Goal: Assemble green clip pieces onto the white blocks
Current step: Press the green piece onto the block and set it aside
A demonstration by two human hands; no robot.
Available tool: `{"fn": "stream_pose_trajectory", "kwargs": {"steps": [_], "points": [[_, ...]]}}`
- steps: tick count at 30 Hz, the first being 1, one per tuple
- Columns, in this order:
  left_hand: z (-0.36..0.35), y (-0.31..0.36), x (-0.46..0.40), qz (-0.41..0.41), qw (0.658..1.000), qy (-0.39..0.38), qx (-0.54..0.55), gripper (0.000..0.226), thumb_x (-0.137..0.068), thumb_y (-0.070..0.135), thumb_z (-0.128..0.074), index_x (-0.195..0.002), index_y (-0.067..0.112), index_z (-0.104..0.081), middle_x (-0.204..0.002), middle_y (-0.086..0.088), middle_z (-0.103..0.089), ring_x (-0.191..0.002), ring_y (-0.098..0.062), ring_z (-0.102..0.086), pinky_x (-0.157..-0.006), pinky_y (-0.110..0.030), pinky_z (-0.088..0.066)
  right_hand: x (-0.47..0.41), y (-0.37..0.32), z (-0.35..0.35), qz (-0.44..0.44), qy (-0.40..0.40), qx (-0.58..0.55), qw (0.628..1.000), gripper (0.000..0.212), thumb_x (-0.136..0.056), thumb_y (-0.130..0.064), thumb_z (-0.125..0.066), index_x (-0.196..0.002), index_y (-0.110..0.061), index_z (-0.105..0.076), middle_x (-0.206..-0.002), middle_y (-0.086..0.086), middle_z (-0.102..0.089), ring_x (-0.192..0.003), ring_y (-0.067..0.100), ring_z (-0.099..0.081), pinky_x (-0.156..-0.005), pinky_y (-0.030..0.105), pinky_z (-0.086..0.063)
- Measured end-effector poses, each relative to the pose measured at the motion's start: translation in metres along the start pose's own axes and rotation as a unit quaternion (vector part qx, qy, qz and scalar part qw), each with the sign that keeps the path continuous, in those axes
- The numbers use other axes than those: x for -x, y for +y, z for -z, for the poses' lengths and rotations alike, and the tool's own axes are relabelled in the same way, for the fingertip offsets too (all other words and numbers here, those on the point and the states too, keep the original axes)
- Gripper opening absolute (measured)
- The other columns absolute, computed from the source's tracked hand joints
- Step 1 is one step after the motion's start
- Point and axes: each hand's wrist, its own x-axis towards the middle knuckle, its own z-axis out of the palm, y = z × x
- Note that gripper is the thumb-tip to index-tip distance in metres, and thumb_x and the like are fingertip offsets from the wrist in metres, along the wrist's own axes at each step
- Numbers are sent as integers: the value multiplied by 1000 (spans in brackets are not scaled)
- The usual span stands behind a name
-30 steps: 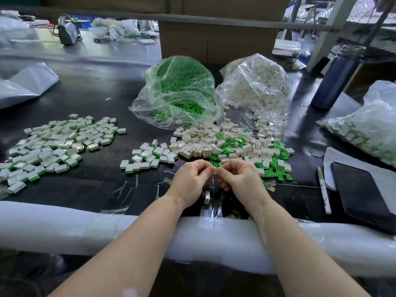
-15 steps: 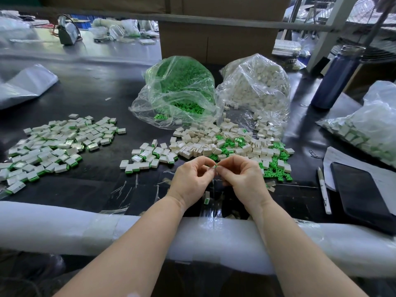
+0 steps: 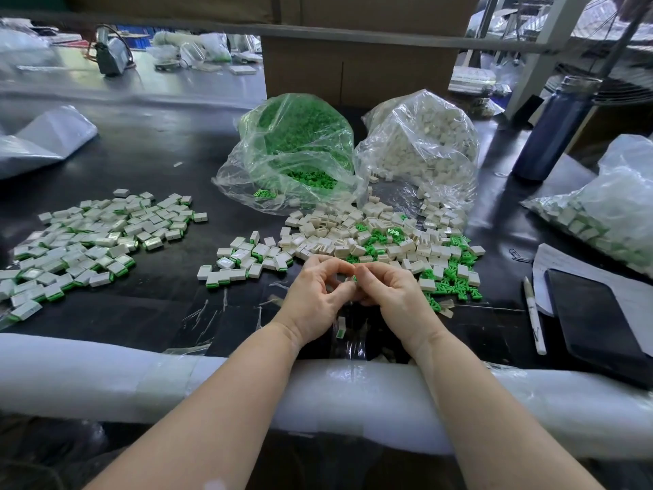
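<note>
I see a black worktable (image 3: 148,153) with a white foam roll (image 3: 106,376) padding its near edge. Behind the table stands a brown cardboard box (image 3: 357,76); a grey metal bar (image 3: 318,31) crosses above it. Soft daylight glints off the table.

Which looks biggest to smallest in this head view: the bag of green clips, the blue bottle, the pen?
1. Bag of green clips
2. Blue bottle, though it stands farther back, so this is unsure
3. Pen, nearer the camera yet plainly smallest

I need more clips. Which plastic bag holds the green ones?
The open bag of green clips, left of the bag of white blocks; only its contents are all green.
</note>
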Motion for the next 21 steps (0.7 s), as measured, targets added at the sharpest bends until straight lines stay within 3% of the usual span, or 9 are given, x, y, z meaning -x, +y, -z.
{"fn": "stream_pose_trajectory", "kwargs": {"steps": [2, 5, 7, 15, 21], "points": [[1, 1, 1, 1, 1000, -10, 0, 9, -87, 9, -62, -91, 18, -62, -110, -4, -45, -86, -25, -57, -75, -12, -48, 0, -1, 1, 1, -17, 16, 1000, 23, -95, -20, -51, -93, -8, -69, -81, 13, -64, -74, 14, -58, -69, 25, -49], [1, 2, 2, -5, 1000, -25, 0, 14, -87, 9, -61, -88, 22, -61, -110, -2, -42, -83, -14, -51, -72, -8, -45, 1, -3, 2, 4, -32, 4, 999, 20, -93, -17, -53, -80, -14, -68, -73, 4, -62, -66, 5, -58, -63, 17, -47], [1, 1, 2, -9, 999, -34, -9, 19, -87, 6, -59, -88, 25, -60, -111, -1, -41, -82, -12, -49, -74, -9, -44, 0, -2, 2, -2, -31, -22, 999, 16, -91, -13, -56, -82, -11, -68, -70, 1, -61, -59, 0, -56, -59, 13, -45], [0, 1, 3, -27, 997, -56, -39, 32, -85, 0, -55, -84, 32, -57, -104, 6, -40, -81, -13, -49, -80, -16, -47, -1, 2, 5, -23, -24, -57, 998, 13, -87, -7, -61, -86, 1, -70, -69, 13, -60, -57, 8, -53, -56, 16, -45], [-1, 1, 4, -38, 995, -65, -60, 32, -85, 2, -54, -84, 33, -55, -102, 7, -39, -80, -12, -48, -82, -24, -47, -1, 3, 5, -23, -25, -95, 995, 12, -86, -1, -60, -83, 6, -69, -53, -1, -61, -48, 6, -55, -51, 14, -44]]}}
